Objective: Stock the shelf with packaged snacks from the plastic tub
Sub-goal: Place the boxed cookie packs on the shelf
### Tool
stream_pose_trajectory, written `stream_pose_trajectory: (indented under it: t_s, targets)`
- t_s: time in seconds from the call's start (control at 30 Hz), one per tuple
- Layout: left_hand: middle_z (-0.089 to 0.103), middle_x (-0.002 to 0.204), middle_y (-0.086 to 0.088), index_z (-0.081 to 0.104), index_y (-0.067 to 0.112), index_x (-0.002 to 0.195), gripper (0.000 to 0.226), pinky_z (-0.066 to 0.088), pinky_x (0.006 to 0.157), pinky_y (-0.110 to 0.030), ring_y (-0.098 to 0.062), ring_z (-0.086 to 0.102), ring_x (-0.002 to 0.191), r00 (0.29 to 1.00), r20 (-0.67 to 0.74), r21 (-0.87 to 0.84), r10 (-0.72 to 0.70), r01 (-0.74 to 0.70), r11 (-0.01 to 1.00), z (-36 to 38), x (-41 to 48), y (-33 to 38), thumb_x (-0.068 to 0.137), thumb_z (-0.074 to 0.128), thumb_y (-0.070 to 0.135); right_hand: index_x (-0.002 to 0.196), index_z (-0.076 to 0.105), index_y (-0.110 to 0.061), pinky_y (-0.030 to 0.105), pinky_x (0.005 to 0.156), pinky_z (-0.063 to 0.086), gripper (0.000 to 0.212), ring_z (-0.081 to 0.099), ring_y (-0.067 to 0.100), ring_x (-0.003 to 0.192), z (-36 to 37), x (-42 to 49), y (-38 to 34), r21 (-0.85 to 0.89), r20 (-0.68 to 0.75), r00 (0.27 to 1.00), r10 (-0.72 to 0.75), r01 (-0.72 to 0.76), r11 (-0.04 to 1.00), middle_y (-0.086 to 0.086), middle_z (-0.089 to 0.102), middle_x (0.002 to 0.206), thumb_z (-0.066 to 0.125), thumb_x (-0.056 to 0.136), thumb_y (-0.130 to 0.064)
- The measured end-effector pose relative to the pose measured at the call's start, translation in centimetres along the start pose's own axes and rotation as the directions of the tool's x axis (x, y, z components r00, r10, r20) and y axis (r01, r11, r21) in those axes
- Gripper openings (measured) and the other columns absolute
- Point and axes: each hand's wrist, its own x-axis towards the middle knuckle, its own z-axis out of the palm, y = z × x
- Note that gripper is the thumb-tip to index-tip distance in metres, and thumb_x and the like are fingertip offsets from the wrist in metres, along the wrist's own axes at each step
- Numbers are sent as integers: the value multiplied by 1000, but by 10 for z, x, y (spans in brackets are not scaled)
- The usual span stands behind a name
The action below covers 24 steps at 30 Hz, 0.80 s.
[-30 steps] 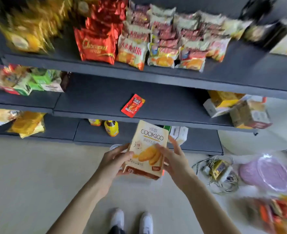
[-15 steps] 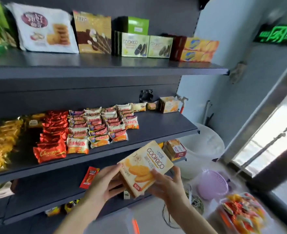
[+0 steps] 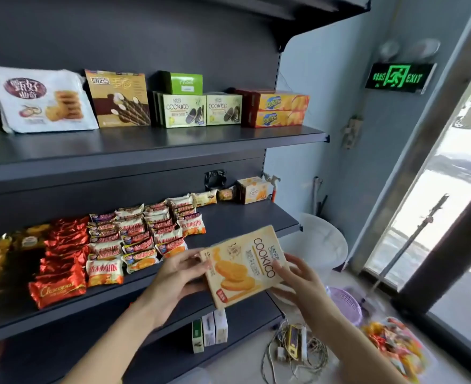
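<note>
Both hands hold a cream Cookico biscuit box (image 3: 245,266) tilted on its side in front of the middle shelf (image 3: 245,217). My left hand (image 3: 179,275) grips its left edge, thumb on the front. Along the right edge, the fingers of my right hand (image 3: 298,278) curl against the box. The box hovers just off the shelf's front lip, right of the rows of small snack packets (image 3: 145,234). A clear plastic tub (image 3: 395,345) of colourful snacks sits on the floor at lower right.
The upper shelf (image 3: 173,139) carries biscuit bags and green Cookico boxes (image 3: 198,109). One small Cookico box (image 3: 252,189) stands at the back right of the middle shelf. A purple basket (image 3: 345,303), tangled cables (image 3: 295,347) and a white round object (image 3: 323,239) lie on the floor.
My view has swung up from the floor and low shelves to the middle and upper shelves. The box was raised and turned from upright to sideways, still held in both hands.
</note>
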Motion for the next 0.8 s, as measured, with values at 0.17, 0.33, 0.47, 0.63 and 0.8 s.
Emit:
stream_pose_trajectory:
  t_s: [0.17, 0.33, 0.47, 0.63, 0.8]
  targets:
    - [74, 101, -9, 62, 12, 111, 29, 57, 81, -41, -24, 71, 94, 997, -52, 47, 60, -57, 997, 33, 37, 10, 83, 65, 9, 117, 60, -15, 33, 80, 58, 45, 70, 16, 93, -27, 29, -12, -84, 78, 997, -8, 14, 996, 4, 73, 104, 65, 79, -39]
    - [71, 103, -7, 60, 14, 108, 19, 58, 79, -36, -18, 69, 93, 976, -166, 182, 140, -109, 977, 76, 98, 2, 89, 64, 17, 112, 54, -12, 35, 71, 59, 31, 72, 16, 86, -57, 83, -11, -18, 64, 997, 53, -52, 998, 1, 75, 92, 63, 88, -30]
    - [69, 106, -2, 58, 13, 116, 26, 52, 64, -15, -11, 68, 92, 962, -200, 252, 184, -131, 959, 115, 159, -4, 93, 61, 22, 116, 48, -12, 47, 78, 58, 31, 71, 23, 90, -89, 146, -19, -88, 80, 995, 58, -51, 995, 6, 73, 97, 59, 92, -29]
    - [69, 102, 2, 56, 20, 113, 23, 53, 65, -18, -5, 67, 85, 934, -299, 315, 193, -94, 944, 164, 222, -12, 92, 61, 26, 112, 60, -5, 49, 75, 58, 33, 72, 23, 82, -127, 221, -33, -363, 120, 992, 38, 8, 932, 7, 74, 94, 56, 93, -32]
    - [68, 109, 1, 49, 21, 130, 44, 52, 62, -15, -7, 66, 90, 904, -382, 410, 189, -18, 912, 191, 261, -19, 91, 57, 41, 107, 61, -13, 33, 70, 60, 35, 72, 16, 84, -152, 267, -39, -351, 276, 935, 223, -118, 929, 4, 74, 97, 56, 90, -42]
